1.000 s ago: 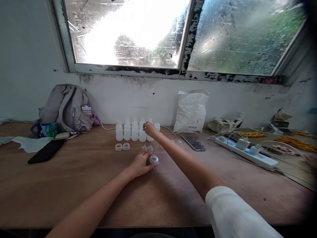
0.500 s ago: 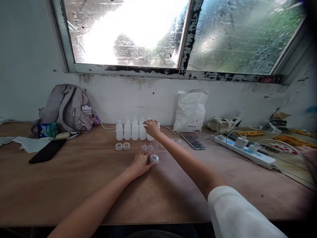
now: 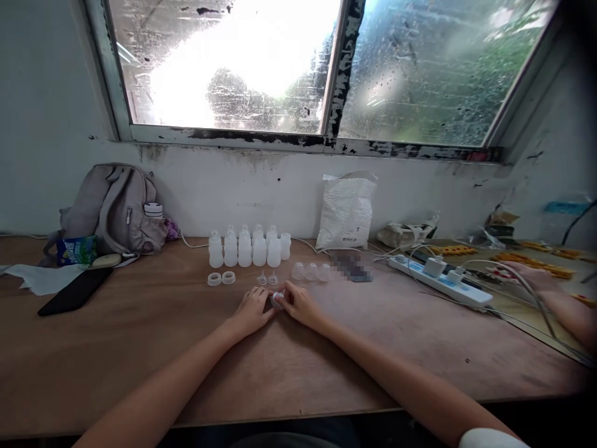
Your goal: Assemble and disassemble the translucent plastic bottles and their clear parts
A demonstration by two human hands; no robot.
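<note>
My left hand (image 3: 254, 309) and my right hand (image 3: 301, 305) meet near the middle of the table. Between their fingertips they grip a small translucent bottle collar (image 3: 277, 300), partly covered by the fingers; a nipple in it cannot be made out clearly. Just beyond lie two clear nipples (image 3: 267, 280), and to their left two collar rings (image 3: 221, 279). Three translucent domed caps (image 3: 311, 271) stand past my right hand. Behind these runs a row of several frosted baby bottles (image 3: 245, 249) with tops on, and an open-topped bottle (image 3: 285, 246) at its right end.
A grey backpack (image 3: 116, 211), a snack packet (image 3: 77, 250) and a black phone (image 3: 75, 291) lie at left. Against the wall leans a white plastic bag (image 3: 346, 211). At right are a blurred-out phone (image 3: 354, 266), a power strip (image 3: 441, 283) with cables, and another person's arm (image 3: 559, 305).
My right hand has come back from the bottle row to the collar beside my left hand. The caps its arm covered now show. The view has turned slightly right.
</note>
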